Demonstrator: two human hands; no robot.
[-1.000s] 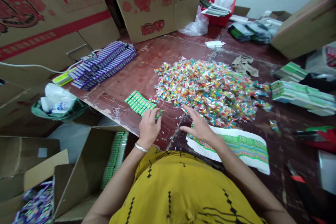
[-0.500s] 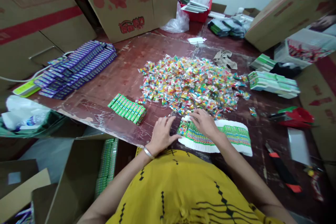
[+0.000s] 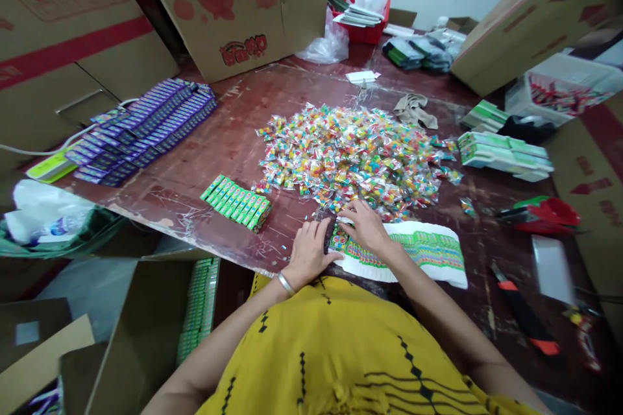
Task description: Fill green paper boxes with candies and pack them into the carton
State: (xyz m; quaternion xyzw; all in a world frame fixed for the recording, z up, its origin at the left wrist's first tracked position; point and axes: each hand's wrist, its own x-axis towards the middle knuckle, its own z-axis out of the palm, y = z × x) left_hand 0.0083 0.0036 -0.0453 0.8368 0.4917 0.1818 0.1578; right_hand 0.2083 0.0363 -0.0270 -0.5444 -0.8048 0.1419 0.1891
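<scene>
In front of my body lies a fanned row of green-and-white flat candy boxes point(image 3: 431, 249), overlapping. My left hand point(image 3: 310, 251) is at the row's left end, fingers extended and thumb apart, the thumb touching the lower edge of the end box point(image 3: 339, 239). From above, my right hand point(image 3: 364, 227) reaches over that box, with bent fingers and thumb closed at its white upper flap. Just beyond my hands is a large heap of small clear candy packets point(image 3: 355, 155). A neat row of filled green boxes point(image 3: 236, 201) lies to the left.
Purple boxes point(image 3: 146, 126) are stacked at the left. Green-and-white flat boxes point(image 3: 506, 154) lie at the right, near red-handled scissors point(image 3: 549, 214) and a black-and-orange cutter point(image 3: 528, 314). A large carton point(image 3: 238, 13) stands behind. An open carton point(image 3: 141, 331) sits below the table edge.
My left hand has moved right, up to the end of the row. My right hand has shifted slightly left along the end box's upper edge.
</scene>
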